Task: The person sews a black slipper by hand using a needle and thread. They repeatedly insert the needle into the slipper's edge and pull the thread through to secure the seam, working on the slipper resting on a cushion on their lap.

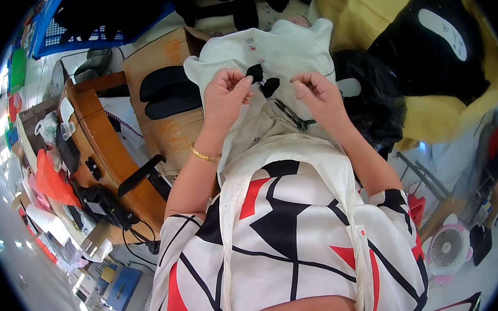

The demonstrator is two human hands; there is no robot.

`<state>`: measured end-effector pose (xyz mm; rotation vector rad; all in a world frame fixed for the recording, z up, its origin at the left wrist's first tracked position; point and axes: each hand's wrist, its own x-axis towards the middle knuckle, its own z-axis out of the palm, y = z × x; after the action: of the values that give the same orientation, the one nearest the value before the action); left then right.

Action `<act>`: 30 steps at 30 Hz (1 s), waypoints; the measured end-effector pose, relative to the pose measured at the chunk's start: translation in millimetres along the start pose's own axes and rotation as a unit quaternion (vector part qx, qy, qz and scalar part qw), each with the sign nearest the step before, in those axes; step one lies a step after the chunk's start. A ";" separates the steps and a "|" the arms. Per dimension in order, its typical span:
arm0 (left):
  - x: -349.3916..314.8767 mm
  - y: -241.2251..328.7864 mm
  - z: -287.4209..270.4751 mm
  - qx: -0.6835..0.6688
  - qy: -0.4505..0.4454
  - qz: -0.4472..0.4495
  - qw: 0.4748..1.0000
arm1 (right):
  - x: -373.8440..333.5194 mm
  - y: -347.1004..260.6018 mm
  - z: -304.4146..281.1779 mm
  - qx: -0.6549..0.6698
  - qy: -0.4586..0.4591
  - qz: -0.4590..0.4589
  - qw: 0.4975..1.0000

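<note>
Over the white apron [268, 47] on my lap, my left hand [228, 90] is closed in a pinch at the edge of a small black fabric piece [255, 73]. A second small black piece [270, 86] hangs beside it, with a bit of white between the two. My right hand [320, 100] is raised to the right of them, thumb and fingers pinched together. Whatever it holds is too fine to make out. Below the hands, a dark slim tool like thread snips [289, 113] lies on the apron.
Left of my lap, black insole-shaped pieces [172, 92] rest on a cardboard box [173, 130] beside a wooden table [119, 146]. A blue crate [53, 29] holds black items. To the right are a black plastic bag [374, 100], yellow cloth [436, 122] and a fan [449, 246].
</note>
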<state>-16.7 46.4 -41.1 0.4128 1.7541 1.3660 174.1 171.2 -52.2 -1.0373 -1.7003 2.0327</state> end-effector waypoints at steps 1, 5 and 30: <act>-2.0 3.7 -1.2 -0.047 0.011 0.008 0.999 | 1.4 -1.7 8.5 -0.013 0.006 -0.020 1.000; -13.8 6.9 -0.3 -0.154 0.021 0.005 0.988 | 10.5 -1.9 29.5 -0.016 -0.028 -0.007 0.999; -33.6 -0.1 -27.8 -0.044 -0.178 -0.027 0.983 | 4.2 -25.0 32.9 -0.166 -0.098 -0.209 0.959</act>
<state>-18.8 5.5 -26.1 0.5218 1.3985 1.2389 143.2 156.4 -28.7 -0.5045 -2.1964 1.6575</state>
